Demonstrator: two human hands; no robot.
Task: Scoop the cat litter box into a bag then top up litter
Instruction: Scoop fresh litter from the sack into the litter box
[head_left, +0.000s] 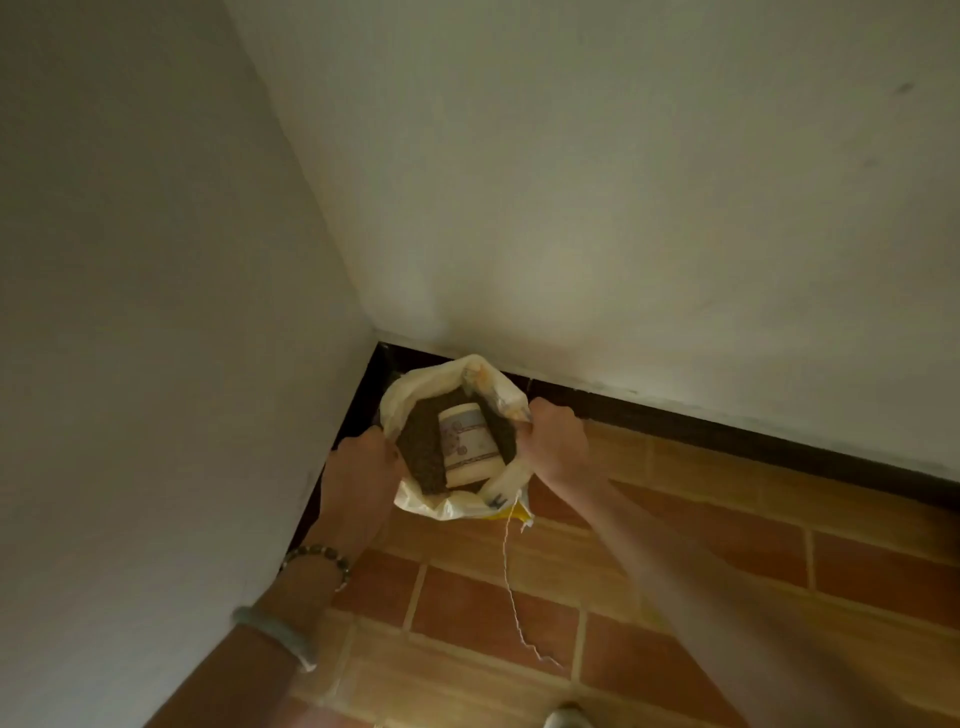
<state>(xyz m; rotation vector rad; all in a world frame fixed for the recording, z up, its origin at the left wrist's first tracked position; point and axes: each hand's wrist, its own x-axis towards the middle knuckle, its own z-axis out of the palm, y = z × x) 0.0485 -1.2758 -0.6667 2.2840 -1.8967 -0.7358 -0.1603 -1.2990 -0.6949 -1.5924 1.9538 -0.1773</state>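
Gripping the litter sack (415, 395) at its rim with both hands: left hand (363, 462) curled round the left edge, right hand (553, 441) clamped on the right edge, with the mouth open between them. We have the sack standing on the tiled floor (493, 613), tucked into the corner against the dark baseboard (727, 431). Left wall (156, 312) runs close beside our left arm, and back wall (623, 208) is just behind the sack. Open room only toward us and rightward across the floor. Inside we see brown litter (421, 452) with a pale cup (467, 444) lying in it. Loose string (511, 582) trails from the sack's near edge down to the floor.
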